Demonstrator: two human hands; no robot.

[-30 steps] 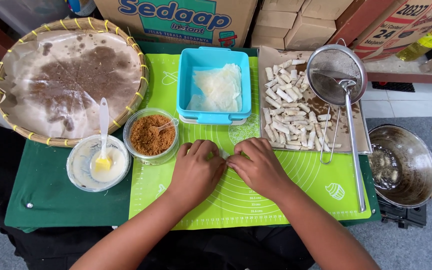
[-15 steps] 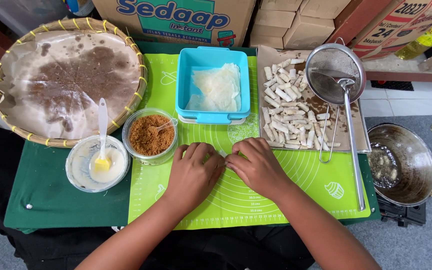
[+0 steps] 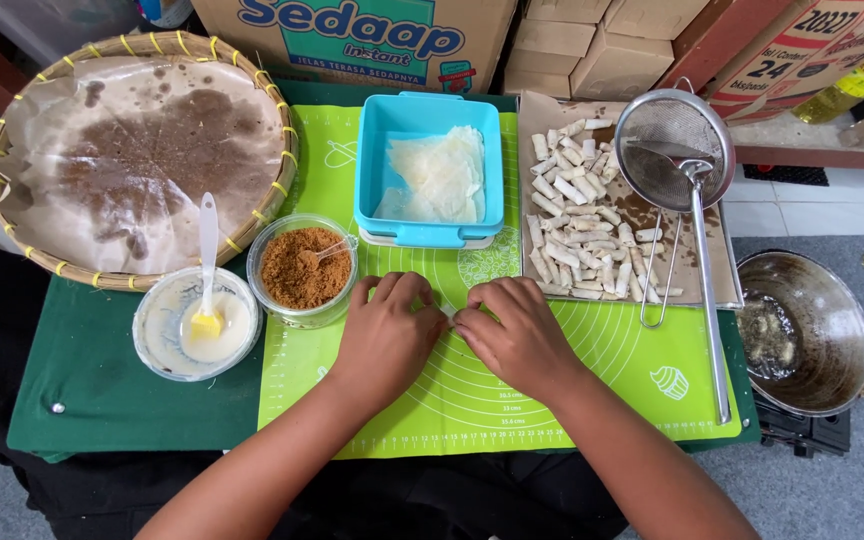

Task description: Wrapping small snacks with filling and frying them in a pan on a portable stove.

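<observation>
My forearms come in from the near edge of the green cloth (image 3: 102,400), and both hands sit on the green silicone mat (image 3: 572,400). My left hand (image 3: 384,335) and right hand (image 3: 517,335) are palm down with the fingertips drawn together, pinching a small pale wrapper piece (image 3: 449,315) between them; most of it is hidden under my fingers, so I cannot tell its shape. It lies on the mat just in front of the blue tub (image 3: 430,170).

The near half of the mat, either side of my wrists, is bare. To my left, just off the mat's edge, the bowl of pale paste (image 3: 157,335) holds a small spatula (image 3: 207,270), and beside it the round tub of brown sugar (image 3: 302,270) stands close to my left hand. To my right, the long handle of the strainer (image 3: 674,150) runs down the mat's right side, near my right hand but apart from it. Past the table's right edge sits the metal wok (image 3: 822,330).

Further off, the blue tub holds thin white wrappers (image 3: 442,175). Right of it, the paper-lined tray (image 3: 722,270) carries rolled sticks (image 3: 577,220). The woven bamboo tray (image 3: 12,230) with stained paper fills the far left corner, and cardboard boxes (image 3: 372,35) close the back.

Since the earlier frames my hands have drawn a little closer together over the same spot; nothing else has moved.
</observation>
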